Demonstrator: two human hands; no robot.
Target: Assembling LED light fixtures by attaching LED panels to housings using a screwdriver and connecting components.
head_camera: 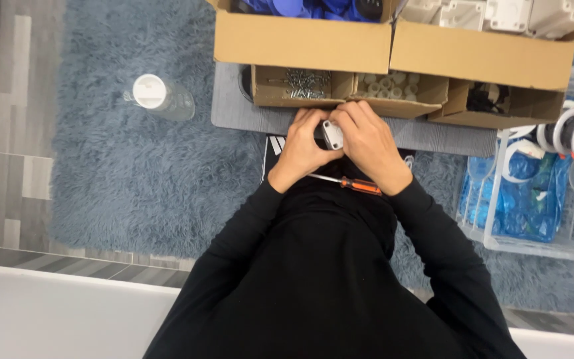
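Head cam looking straight down: biggest thing around the hands is the shaggy grey-blue rug (134, 173), spreading out to both sides and underneath. Just past the fingertips sits a row of open brown cardboard boxes (313, 43), and the small tray of silver screws (307, 83) is right ahead of the left hand, with a tray of little white round caps (388, 84) ahead of the right. Off to the right of the right hand is a white wire basket (499, 199) with blue plastic bags and white ring-shaped fittings. A clear bottle with a white lid (157, 96) lies well off to the left. An orange-handled screwdriver (353, 184) rests on the lap just under the wrists, long axis running left-right, handle end nearer the right wrist. Both hands are cupped tight together, left hand (303, 149) and right hand (370, 146), pinching a small white-grey plastic part (332, 135) between them, about equally close to each.
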